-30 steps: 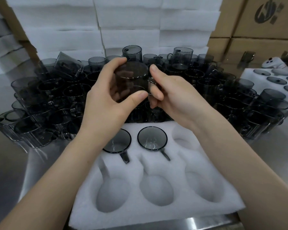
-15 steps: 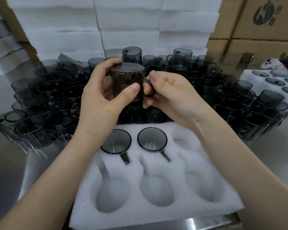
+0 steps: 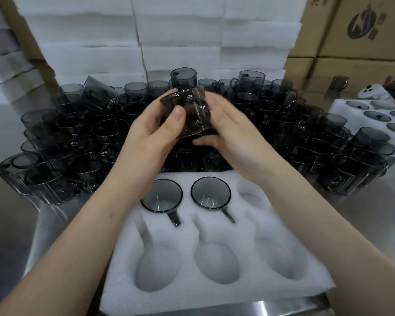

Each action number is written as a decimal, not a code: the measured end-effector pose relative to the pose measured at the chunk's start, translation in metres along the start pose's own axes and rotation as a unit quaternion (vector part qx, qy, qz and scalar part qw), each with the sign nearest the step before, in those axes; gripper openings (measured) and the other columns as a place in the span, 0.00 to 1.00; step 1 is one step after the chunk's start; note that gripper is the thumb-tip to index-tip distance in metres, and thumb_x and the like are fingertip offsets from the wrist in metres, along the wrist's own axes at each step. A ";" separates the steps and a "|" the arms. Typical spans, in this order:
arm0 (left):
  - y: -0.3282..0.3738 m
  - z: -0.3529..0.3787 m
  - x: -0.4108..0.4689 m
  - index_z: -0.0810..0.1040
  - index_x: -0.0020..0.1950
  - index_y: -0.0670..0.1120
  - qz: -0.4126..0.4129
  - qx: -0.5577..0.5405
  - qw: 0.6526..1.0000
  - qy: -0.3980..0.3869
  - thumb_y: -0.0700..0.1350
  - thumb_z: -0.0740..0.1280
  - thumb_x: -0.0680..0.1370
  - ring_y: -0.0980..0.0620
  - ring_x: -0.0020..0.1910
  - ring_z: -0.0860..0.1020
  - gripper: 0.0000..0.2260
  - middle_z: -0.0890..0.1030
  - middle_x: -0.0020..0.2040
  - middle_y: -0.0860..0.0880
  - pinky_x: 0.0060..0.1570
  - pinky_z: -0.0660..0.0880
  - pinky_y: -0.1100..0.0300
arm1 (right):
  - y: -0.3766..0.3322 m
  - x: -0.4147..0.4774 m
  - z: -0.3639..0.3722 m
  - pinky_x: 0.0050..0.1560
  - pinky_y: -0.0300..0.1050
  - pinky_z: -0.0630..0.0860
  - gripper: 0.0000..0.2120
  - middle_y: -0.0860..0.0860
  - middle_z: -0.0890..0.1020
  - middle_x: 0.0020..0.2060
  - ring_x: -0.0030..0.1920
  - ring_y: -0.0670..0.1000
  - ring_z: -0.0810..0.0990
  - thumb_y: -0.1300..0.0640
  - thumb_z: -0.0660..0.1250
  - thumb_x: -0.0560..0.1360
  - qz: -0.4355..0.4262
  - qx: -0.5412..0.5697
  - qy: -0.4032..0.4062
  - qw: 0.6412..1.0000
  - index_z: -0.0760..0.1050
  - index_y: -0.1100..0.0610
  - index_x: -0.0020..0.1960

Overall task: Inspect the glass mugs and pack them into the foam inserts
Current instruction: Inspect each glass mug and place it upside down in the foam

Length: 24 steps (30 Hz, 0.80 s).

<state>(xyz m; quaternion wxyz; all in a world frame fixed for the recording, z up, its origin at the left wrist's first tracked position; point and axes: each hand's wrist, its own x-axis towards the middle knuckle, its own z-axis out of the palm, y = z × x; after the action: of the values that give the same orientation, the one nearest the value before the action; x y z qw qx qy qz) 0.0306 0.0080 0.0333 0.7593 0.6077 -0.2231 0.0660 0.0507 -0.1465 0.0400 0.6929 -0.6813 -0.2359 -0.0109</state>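
Above the far edge of the foam insert you hold the held mug clear of everything, with both hands clamped on it. Your left hand has its thumb across the near wall and fingers behind. Your right hand cups the right side, thumb under. The mug's axis is tilted off upright, top end leaning left; it's blurred, so can't tell which end is the mouth. The packed mugs fill the far-left and far-middle pockets, mouths up, handles toward the near edge. The empty far-right pocket lies below and right of the held mug, by your right wrist, so the right hand is nearer. Judgement: bring the axis upright, handle toward the near edge, then lower it down and right.
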 end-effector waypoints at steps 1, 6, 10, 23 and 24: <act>0.000 0.000 0.001 0.71 0.68 0.42 -0.005 0.016 1.000 -0.006 0.46 0.60 0.79 0.48 0.67 0.75 0.19 0.77 0.65 0.44 0.68 0.70 0.51 | 0.001 0.000 0.003 0.53 0.51 0.78 0.18 0.53 0.77 0.62 0.60 0.52 0.79 0.44 0.58 0.75 0.023 0.025 -0.022 0.999 0.70 0.48 0.64; 0.001 0.001 -0.001 0.65 0.75 0.45 0.003 0.112 0.993 0.026 0.49 0.67 0.75 0.49 0.69 0.73 0.30 0.68 0.73 0.43 0.67 0.71 0.50 | -0.005 -0.002 0.006 0.44 0.56 0.81 0.15 0.57 0.83 0.53 0.46 0.58 0.84 0.49 0.63 0.76 0.037 0.157 -0.008 0.987 0.68 0.55 0.60; 0.004 0.006 -0.007 0.71 0.70 0.47 0.108 0.267 0.956 0.063 0.39 0.67 0.72 0.51 0.66 0.74 0.25 0.75 0.67 0.47 0.65 0.73 0.50 | -0.003 -0.002 0.007 0.44 0.54 0.82 0.23 0.53 0.81 0.51 0.49 0.53 0.83 0.57 0.67 0.74 -0.004 0.114 0.043 0.993 0.68 0.57 0.67; 0.008 0.014 -0.012 0.77 0.67 0.46 0.168 0.441 0.877 0.095 0.45 0.77 0.69 0.59 0.59 0.78 0.26 0.81 0.61 0.53 0.63 0.72 0.62 | 0.001 -0.004 0.008 0.49 0.25 0.70 0.11 0.31 0.79 0.43 0.47 0.32 0.77 0.44 0.64 0.75 -0.097 -0.217 0.103 0.966 0.70 0.40 0.57; 0.008 0.014 -0.012 0.77 0.67 0.46 0.171 0.440 0.877 0.095 0.45 0.77 0.69 0.60 0.59 0.78 0.27 0.81 0.61 0.54 0.63 0.72 0.64 | 0.001 -0.004 0.008 0.51 0.27 0.71 0.11 0.33 0.79 0.44 0.48 0.33 0.77 0.44 0.62 0.76 -0.099 -0.213 0.106 0.966 0.71 0.41 0.57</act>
<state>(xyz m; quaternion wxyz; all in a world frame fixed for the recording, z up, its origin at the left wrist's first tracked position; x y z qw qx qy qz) 0.0132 -0.0017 0.0376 0.4083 0.8223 -0.1983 0.3433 0.0453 -0.1403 0.0378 0.5481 -0.7814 -0.2195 -0.2020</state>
